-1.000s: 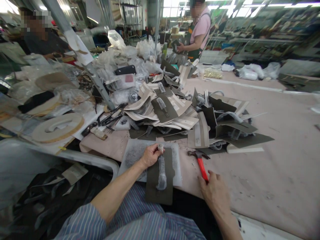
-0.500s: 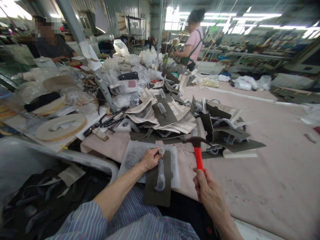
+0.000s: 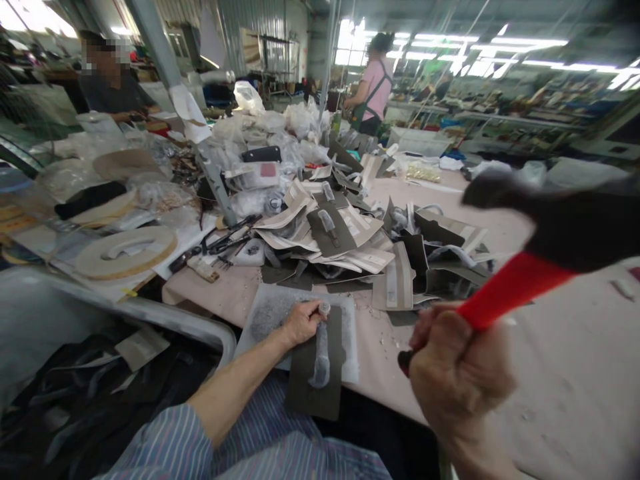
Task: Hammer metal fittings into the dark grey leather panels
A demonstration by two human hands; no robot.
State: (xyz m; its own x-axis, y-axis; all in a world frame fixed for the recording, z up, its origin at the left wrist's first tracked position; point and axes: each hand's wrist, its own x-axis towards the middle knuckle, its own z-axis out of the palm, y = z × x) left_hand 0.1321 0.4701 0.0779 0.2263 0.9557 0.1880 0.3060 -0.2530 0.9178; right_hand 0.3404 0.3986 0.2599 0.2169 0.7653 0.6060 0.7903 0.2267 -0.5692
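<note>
My right hand [image 3: 463,373] is wrapped round the red handle of a claw hammer [image 3: 517,287], raised high at the right, its dark head close to the camera and blurred. Between the closed fingers of my left hand [image 3: 301,323] a short metal punch [image 3: 325,309] with a round top stands at the upper end of a plastic-wrapped strap [image 3: 323,360]. That strap lies along a dark grey-green panel [image 3: 306,387], which rests partly on a speckled white board [image 3: 270,300] and overhangs the table's front edge. The punch's lower tip is hidden.
Similar panels with wrapped straps form a pile [image 3: 340,233] behind the board. Left of it are hand tools [image 3: 225,240] and a tape roll [image 3: 125,253]. A bin [image 3: 220,333] holding dark pieces stands at lower left. A metal post [image 3: 210,167] rises nearby. Two people stand farther back.
My right hand has lifted the hammer up, rightward and closer to the camera. The left hand keeps the punch at the same spot on the panel. The view has shifted slightly.
</note>
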